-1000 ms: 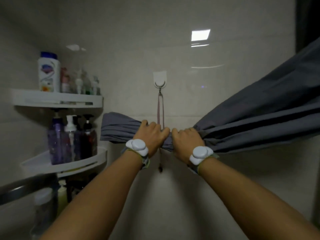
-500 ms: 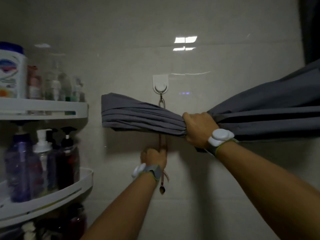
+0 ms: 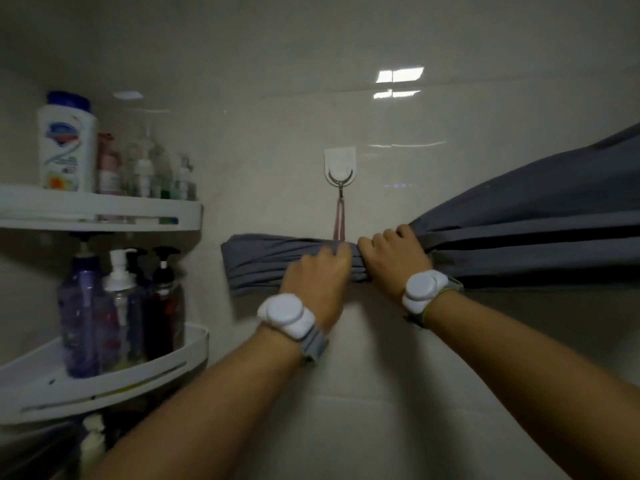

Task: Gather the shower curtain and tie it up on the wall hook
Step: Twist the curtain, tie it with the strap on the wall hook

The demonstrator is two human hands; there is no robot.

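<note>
1. I see the grey shower curtain (image 3: 502, 230) gathered into a bundle lying across the far wall, just below the wall hook (image 3: 340, 173); its loose end (image 3: 263, 261) sticks out to the left and the rest fans out to the right edge.
2. My left hand (image 3: 317, 278) has its fingers curled over the bundle from the near side, gripping it just left of the pink cord (image 3: 339, 220) that hangs from the hook.
3. My right hand (image 3: 393, 261) is clenched round the bundle just right of that cord; the two hands nearly touch.
4. Each wrist carries one white round device (image 3: 284, 315), two in all.
5. At the left, two white corner shelves are stacked. The upper shelf (image 3: 104, 211) holds one tall white bottle with a blue cap (image 3: 67, 143) and several small bottles behind it, too blurred to count.
6. The lower shelf (image 3: 104, 379) holds pump bottles: a purple one (image 3: 81, 303), a clear one with a white pump (image 3: 121, 299), and dark ones (image 3: 164, 299) beside them.
</note>
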